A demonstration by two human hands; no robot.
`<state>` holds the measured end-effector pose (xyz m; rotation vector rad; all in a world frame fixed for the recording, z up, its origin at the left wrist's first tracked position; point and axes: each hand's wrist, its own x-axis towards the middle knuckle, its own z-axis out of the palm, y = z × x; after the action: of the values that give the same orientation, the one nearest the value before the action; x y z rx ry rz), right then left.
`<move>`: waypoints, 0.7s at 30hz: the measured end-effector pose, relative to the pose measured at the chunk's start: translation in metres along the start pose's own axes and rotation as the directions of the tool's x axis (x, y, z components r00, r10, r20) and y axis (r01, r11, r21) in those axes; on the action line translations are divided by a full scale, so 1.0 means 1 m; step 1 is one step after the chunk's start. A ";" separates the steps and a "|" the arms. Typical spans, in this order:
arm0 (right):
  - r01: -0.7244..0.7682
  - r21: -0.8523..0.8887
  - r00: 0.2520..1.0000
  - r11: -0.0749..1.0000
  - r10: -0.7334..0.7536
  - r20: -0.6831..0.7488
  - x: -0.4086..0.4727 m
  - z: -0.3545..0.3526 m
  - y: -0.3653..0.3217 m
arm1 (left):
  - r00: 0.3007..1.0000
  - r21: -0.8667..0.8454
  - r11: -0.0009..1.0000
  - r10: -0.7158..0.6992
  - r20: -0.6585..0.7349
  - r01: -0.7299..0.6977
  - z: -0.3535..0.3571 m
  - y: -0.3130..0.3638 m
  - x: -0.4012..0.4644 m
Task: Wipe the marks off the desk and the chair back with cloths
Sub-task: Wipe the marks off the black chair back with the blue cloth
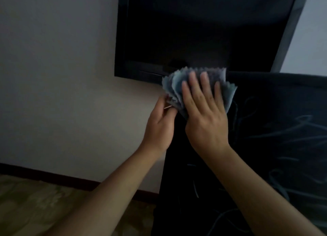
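Right hand flat, pressing cloths on marked dark desk; left hand pinching their left edge.

Right hand presses cloths (fanned) on dark surface.

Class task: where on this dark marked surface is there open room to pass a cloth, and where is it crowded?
Open: the marked surface right of the right hand. Crowded: its upper left corner, where both hands meet on the cloths.
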<state>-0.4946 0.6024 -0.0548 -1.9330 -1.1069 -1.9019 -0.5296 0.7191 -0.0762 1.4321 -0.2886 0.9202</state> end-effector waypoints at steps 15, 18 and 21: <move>0.106 -0.109 0.992 0.988 -0.098 0.075 -0.022 -0.021 0.031 | 0.902 0.523 0.750 0.421 0.097 -0.406 0.021 0.010 -0.013; 0.176 -0.176 0.969 0.969 -0.139 0.202 -0.066 -0.028 0.037 | 0.845 0.634 0.566 0.429 0.320 -0.528 0.025 0.000 -0.019; 0.190 -0.229 0.972 0.955 -0.150 0.180 -0.047 -0.046 0.061 | 0.821 0.675 0.480 0.430 0.375 -0.560 0.025 -0.006 -0.019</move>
<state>-0.4862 0.5146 -0.0708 -2.2226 -1.1648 -2.0906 -0.5289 0.6896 -0.0890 2.3013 -0.4872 1.5365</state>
